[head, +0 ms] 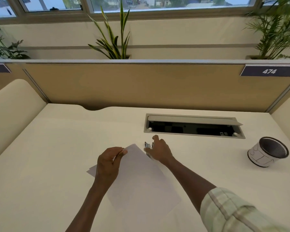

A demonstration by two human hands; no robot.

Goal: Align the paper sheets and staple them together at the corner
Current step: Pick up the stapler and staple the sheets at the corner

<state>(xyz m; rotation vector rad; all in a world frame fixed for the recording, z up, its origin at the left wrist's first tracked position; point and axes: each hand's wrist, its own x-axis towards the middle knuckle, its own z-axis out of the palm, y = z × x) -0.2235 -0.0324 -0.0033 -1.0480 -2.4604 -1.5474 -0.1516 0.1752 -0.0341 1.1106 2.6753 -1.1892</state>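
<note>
White paper sheets [141, 178] lie stacked and turned at an angle on the cream desk [57, 156]. My left hand [110, 162] pinches the stack near its far corner, thumb and fingers closed on the edge. A small metal stapler [147, 146] sits just beyond that corner, to the right. My right hand [159, 150] is wrapped around the stapler, with the index finger stretched forward over it; most of the stapler is hidden by the hand.
An open cable tray [192, 126] is set into the desk behind the hands. A mesh pen holder [268, 152] stands at the right. A tan partition [132, 84] closes the back of the desk, with plants behind it.
</note>
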